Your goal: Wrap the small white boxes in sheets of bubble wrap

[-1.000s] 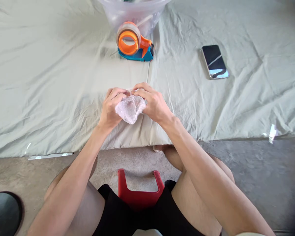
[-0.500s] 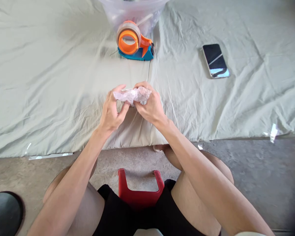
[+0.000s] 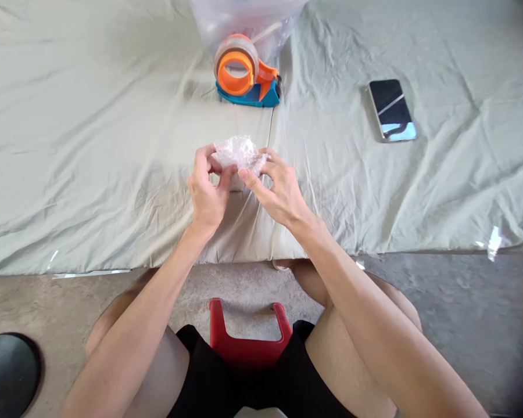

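Pinching a clump of clear wrap [image 3: 239,152], we have both hands near the tabletop's [image 3: 91,162] near edge, about midway along the part we see. Our left hand [image 3: 210,188] grips the wrap's left side, with the thumb at the near side and the other fingers bent around the back. Our right hand [image 3: 283,188] grips the right side, with its thumb at the near side too and some fingers behind. The two thumb tips are very close together. The wrap is crumpled, and we can't tell if it touches the cloth [image 3: 440,191] that lies wrinkled over the tabletop.

Farther from the near edge, past our hands, the tape [image 3: 244,43] is in its orange and blue holder [image 3: 249,97]. Just behind that is a see-through tub [image 3: 206,20], cut off at the top. The phone [image 3: 392,110] lies flat to the right of the holder, well apart from our hands and the near edge. Below, part of a red stool [image 3: 250,351] shows between our legs. A black disc [image 3: 9,371] is on the floor [image 3: 61,302] to our left.
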Motion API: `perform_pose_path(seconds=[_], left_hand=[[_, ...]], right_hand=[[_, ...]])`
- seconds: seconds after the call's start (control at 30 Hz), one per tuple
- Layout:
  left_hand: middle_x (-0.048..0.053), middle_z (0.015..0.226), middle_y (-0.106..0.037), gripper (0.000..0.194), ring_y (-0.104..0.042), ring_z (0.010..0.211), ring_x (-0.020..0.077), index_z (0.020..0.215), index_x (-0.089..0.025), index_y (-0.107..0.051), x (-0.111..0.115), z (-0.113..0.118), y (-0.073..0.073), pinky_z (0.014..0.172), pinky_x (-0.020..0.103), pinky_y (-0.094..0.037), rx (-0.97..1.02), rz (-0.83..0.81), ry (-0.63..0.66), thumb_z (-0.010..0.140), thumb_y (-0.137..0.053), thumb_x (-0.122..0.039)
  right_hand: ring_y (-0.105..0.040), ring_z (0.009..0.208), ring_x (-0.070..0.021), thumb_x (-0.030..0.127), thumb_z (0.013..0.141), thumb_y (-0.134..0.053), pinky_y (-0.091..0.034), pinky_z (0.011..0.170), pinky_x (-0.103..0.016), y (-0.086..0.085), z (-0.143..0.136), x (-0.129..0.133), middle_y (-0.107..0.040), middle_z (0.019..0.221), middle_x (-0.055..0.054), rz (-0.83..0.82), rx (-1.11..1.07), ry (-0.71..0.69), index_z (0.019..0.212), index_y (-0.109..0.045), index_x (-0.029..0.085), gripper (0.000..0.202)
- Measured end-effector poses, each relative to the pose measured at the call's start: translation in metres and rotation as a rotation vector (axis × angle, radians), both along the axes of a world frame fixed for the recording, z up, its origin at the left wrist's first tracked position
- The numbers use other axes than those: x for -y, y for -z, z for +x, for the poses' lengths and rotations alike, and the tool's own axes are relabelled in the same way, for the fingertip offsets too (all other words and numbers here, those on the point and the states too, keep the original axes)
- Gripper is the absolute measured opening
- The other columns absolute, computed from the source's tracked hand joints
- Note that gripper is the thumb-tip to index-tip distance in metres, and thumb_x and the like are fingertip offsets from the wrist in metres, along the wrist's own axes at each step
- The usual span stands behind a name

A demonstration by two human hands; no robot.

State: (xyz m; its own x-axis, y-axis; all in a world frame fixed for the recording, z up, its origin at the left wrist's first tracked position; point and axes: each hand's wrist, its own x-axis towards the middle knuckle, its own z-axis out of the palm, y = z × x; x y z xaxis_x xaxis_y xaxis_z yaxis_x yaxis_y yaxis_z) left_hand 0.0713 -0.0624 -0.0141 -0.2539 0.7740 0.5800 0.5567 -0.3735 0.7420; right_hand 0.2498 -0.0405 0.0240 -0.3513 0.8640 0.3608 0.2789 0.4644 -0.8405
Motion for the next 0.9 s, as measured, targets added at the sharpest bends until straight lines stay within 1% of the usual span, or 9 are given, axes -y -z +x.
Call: perform_pose_path(seconds=[0.07,0.17,0.27,0.33,0.43,0.53,0.63,0.77,0.9], left_hand=[[-0.007,0.080,-0.059,0.034,-0.064,0.075,0.0179,0.134,-0.031,-0.055,-0.001,-0.002,0.000,0.076,0.035,-0.056,0.017,-0.002,0.000,0.113,-0.075,-0.048],[-0.007,0.078,-0.060,0.032,-0.067,0.076,0.0173,0.135,-0.031,-0.055,-0.003,-0.004,0.001,0.080,0.035,-0.058,0.018,-0.018,0.003,0.112,-0.074,-0.042],[-0.008,0.077,-0.059,0.029,-0.066,0.075,0.0164,0.136,-0.031,-0.053,-0.007,-0.002,0.003,0.083,0.035,-0.059,0.015,0.009,-0.015,0.113,-0.071,-0.036],[-0.008,0.078,-0.058,0.034,-0.067,0.077,0.0166,0.141,-0.033,-0.048,-0.009,0.002,0.005,0.083,0.035,-0.060,0.023,0.012,-0.032,0.114,-0.069,-0.036],[-0.004,0.095,-0.061,0.040,-0.069,0.083,0.0162,0.138,-0.034,-0.043,-0.011,0.009,0.005,0.081,0.034,-0.061,0.085,0.053,-0.074,0.112,-0.073,-0.037],[0.004,0.121,-0.060,0.028,-0.069,0.088,0.0151,0.122,-0.031,-0.050,-0.009,0.011,0.005,0.079,0.034,-0.061,0.108,0.103,-0.094,0.110,-0.075,-0.033],[0.006,0.126,-0.064,0.003,-0.070,0.092,0.0175,0.118,-0.029,-0.066,-0.005,0.007,0.004,0.086,0.037,-0.063,-0.053,0.061,-0.108,0.117,-0.064,-0.031],[0.009,0.126,-0.070,0.031,-0.075,0.098,0.0205,0.118,-0.028,-0.079,0.000,0.001,0.003,0.093,0.042,-0.066,-0.208,0.032,-0.099,0.124,-0.054,-0.045],[0.013,0.138,-0.076,0.055,-0.076,0.111,0.0260,0.126,-0.026,-0.078,0.004,-0.001,0.001,0.104,0.051,-0.064,-0.255,-0.040,-0.021,0.126,-0.035,-0.060]], right_hand=[[-0.062,0.081,-0.0206,0.072,0.115,-0.059,-0.061,0.078,-0.042,0.003,-0.003,-0.006,-0.060,0.089,-0.005,-0.005,0.013,0.054,0.070,-0.051,0.026,0.065],[-0.051,0.070,-0.0160,0.074,0.113,-0.062,-0.055,0.070,-0.038,0.009,-0.014,-0.015,-0.052,0.080,-0.002,0.009,0.007,0.130,0.067,-0.041,0.026,0.070],[-0.051,0.070,-0.0146,0.072,0.111,-0.068,-0.054,0.070,-0.037,0.012,-0.026,-0.016,-0.057,0.085,0.000,-0.020,-0.056,0.194,0.079,-0.042,0.028,0.061],[-0.052,0.070,-0.0149,0.072,0.109,-0.070,-0.056,0.071,-0.037,0.012,-0.031,-0.015,-0.059,0.090,0.002,-0.043,-0.119,0.234,0.090,-0.041,0.030,0.055],[-0.053,0.075,-0.0168,0.068,0.113,-0.068,-0.058,0.075,-0.038,0.013,-0.032,-0.014,-0.063,0.097,0.000,-0.047,-0.089,0.268,0.102,-0.043,0.032,0.045],[-0.057,0.079,-0.0204,0.062,0.117,-0.064,-0.059,0.078,-0.041,0.016,-0.030,-0.016,-0.063,0.092,0.000,-0.036,-0.001,0.266,0.112,-0.051,0.033,0.032],[-0.062,0.076,-0.0224,0.055,0.117,-0.066,-0.059,0.078,-0.043,0.018,-0.030,-0.017,-0.061,0.084,0.001,-0.024,-0.005,0.242,0.114,-0.058,0.032,0.024],[-0.065,0.075,-0.0216,0.043,0.114,-0.072,-0.061,0.079,-0.043,0.018,-0.032,-0.017,-0.065,0.081,0.001,-0.030,-0.029,0.220,0.103,-0.063,0.031,0.019],[-0.066,0.078,-0.0204,0.027,0.113,-0.073,-0.058,0.079,-0.041,0.014,-0.035,-0.016,-0.070,0.092,-0.002,0.004,-0.014,0.236,0.089,-0.063,0.028,0.025]])
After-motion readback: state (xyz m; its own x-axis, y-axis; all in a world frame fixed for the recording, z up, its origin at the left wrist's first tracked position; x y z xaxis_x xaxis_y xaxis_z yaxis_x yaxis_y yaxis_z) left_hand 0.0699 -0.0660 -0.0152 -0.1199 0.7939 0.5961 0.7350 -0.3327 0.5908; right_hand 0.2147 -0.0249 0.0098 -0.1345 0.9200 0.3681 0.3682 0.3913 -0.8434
